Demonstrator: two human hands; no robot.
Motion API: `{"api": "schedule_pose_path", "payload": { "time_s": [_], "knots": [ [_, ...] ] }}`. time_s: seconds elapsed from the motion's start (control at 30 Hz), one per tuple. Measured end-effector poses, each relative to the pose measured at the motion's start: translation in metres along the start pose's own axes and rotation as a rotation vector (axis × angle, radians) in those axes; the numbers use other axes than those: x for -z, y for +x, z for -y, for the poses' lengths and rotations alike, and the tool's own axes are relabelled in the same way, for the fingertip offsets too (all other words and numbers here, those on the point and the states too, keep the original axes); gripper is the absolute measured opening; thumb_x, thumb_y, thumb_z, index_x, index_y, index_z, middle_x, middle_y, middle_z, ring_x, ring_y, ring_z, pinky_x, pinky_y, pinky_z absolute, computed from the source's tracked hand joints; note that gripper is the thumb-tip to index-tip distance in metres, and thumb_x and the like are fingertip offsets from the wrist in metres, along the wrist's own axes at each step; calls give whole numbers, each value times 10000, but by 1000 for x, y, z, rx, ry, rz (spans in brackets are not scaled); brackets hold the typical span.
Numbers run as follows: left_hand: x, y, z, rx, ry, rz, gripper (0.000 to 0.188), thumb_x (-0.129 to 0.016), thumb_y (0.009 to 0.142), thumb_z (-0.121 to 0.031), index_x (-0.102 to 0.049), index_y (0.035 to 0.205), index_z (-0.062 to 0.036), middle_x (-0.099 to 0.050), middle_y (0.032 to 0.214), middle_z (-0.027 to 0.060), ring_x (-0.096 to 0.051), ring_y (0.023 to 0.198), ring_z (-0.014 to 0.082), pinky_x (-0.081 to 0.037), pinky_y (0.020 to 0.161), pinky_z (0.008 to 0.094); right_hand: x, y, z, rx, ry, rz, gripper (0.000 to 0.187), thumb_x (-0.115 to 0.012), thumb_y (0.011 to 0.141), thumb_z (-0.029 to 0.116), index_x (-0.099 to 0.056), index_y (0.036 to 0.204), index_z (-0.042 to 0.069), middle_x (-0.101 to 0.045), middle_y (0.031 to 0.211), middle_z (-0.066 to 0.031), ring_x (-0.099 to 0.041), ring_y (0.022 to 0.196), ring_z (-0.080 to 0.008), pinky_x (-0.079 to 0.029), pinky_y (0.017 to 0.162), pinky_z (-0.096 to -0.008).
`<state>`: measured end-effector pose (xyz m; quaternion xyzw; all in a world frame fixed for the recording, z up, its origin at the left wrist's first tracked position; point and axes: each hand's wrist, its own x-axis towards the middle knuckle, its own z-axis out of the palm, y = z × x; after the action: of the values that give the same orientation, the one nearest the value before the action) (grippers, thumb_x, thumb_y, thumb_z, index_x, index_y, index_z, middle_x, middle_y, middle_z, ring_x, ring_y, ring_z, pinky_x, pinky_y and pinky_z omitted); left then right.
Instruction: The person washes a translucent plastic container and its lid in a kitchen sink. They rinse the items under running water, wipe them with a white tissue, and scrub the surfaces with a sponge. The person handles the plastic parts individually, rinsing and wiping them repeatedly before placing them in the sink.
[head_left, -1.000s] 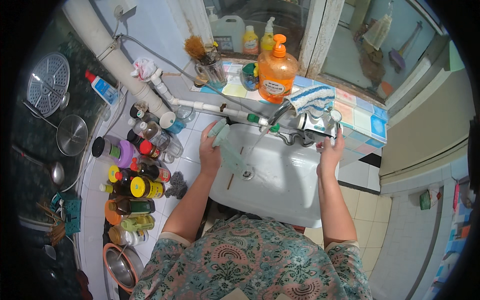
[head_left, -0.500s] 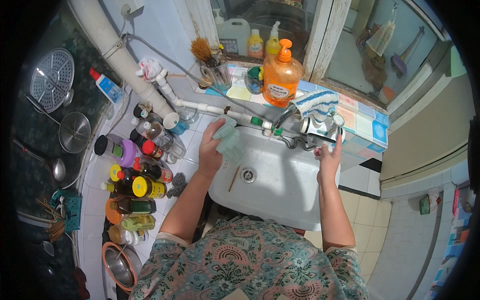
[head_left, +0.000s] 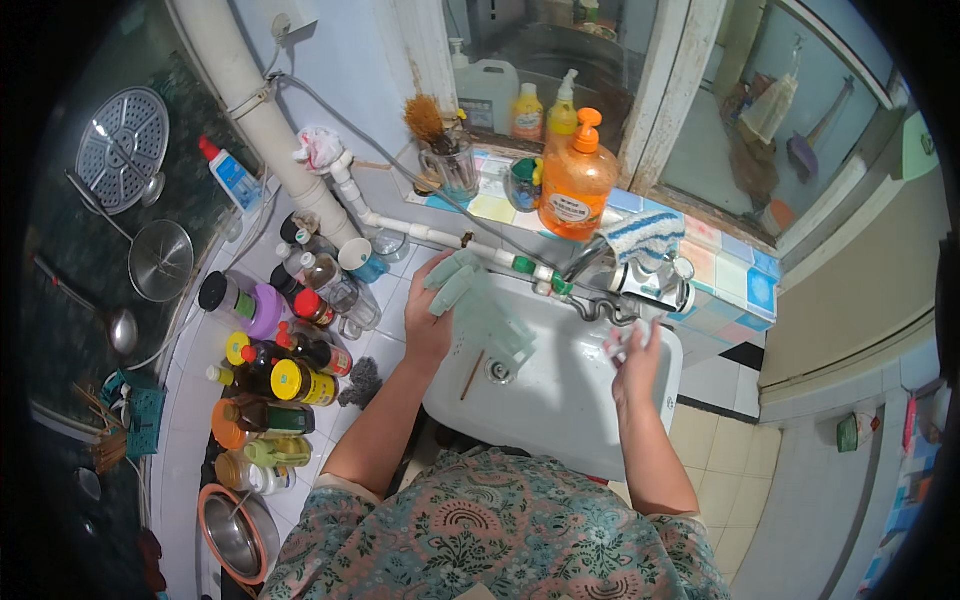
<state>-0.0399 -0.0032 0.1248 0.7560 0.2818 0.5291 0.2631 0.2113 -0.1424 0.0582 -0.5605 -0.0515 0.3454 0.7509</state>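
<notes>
My left hand (head_left: 428, 325) is closed on a pale green rubber glove (head_left: 485, 310), which hangs loosely over the left part of the white sink (head_left: 570, 405). Above the sink's right side, my right hand (head_left: 636, 365) has its fingers apart and nothing visible in them; the fingertips are slightly blurred. Just beyond it is the metal faucet (head_left: 580, 262), with a blue-and-white striped cloth (head_left: 642, 238) draped over it. A thin brown stick (head_left: 472, 375) lies in the basin beside the drain (head_left: 500, 371).
An orange pump bottle (head_left: 578, 190) and a glass holding brushes (head_left: 452, 165) stand on the tiled ledge behind the sink. Several sauce bottles and jars (head_left: 305, 382) crowd the left counter, near a grey scouring pad (head_left: 360, 383). A metal bowl (head_left: 235, 540) sits at lower left.
My right hand has drawn back from the faucet's right side toward me, and its fingers have spread. The glove in my left hand has swung out further over the basin.
</notes>
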Motion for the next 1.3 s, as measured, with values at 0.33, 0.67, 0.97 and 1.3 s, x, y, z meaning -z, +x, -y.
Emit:
{"api": "schedule_pose_path", "payload": {
  "time_s": [0.33,0.67,0.97,1.3],
  "knots": [
    [28,-12,9,383,-539,-167,275,-515,925,-84,-527,1192,-20,-543,1154,35,-497,1050,118,-391,917,267,9,29,-47,-695,52,253,323,-362,967,423,-466,855,139,-452,620,8,-397,471,-95,-295,360,-205],
    [29,-2,11,481,-809,-35,278,-524,913,-62,-527,1191,-60,-561,1180,24,-503,1105,144,-389,959,309,-34,13,-29,-377,-267,316,427,-339,966,457,-394,669,155,-404,526,19,-321,352,-114,-240,317,-239],
    [15,-2,21,499,-814,19,246,-535,917,-101,-567,1159,-71,-590,1129,2,-525,1041,119,-405,930,306,-44,6,-19,-280,-406,416,338,-383,969,389,-459,756,137,-393,544,29,-315,384,-80,-245,337,-220],
    [1,-5,29,626,-738,203,263,-570,903,-192,-601,1134,-69,-582,1077,-19,-499,1002,70,-404,874,252,-95,-24,-14,171,-427,722,290,-513,875,44,-486,1162,74,-467,1014,-37,-490,787,-106,-431,755,-263]
  ]
}}
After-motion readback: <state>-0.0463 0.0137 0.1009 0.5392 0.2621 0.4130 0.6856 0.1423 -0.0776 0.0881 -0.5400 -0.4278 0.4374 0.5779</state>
